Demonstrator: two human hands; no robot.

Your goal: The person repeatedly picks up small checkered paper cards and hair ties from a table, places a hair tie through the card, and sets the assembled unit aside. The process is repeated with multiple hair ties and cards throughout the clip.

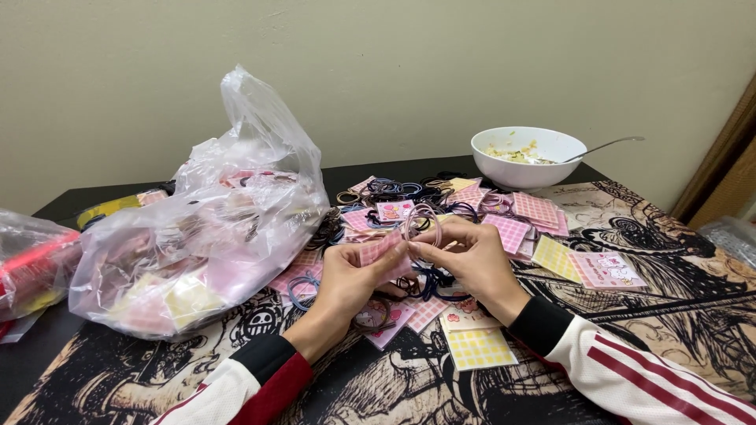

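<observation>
My left hand pinches a small pink checked card above the table. My right hand meets it from the right and grips pink hair ties that loop up from the card's top edge. Both hands hover over a heap of dark, blue and pink hair ties mixed with pink and yellow checked cards. Part of the card is hidden behind my fingers.
A large clear plastic bag stuffed with cards and ties lies at the left, with another bag at the far left edge. A white bowl of food with a spoon stands behind. The table has a black-and-white illustrated cover.
</observation>
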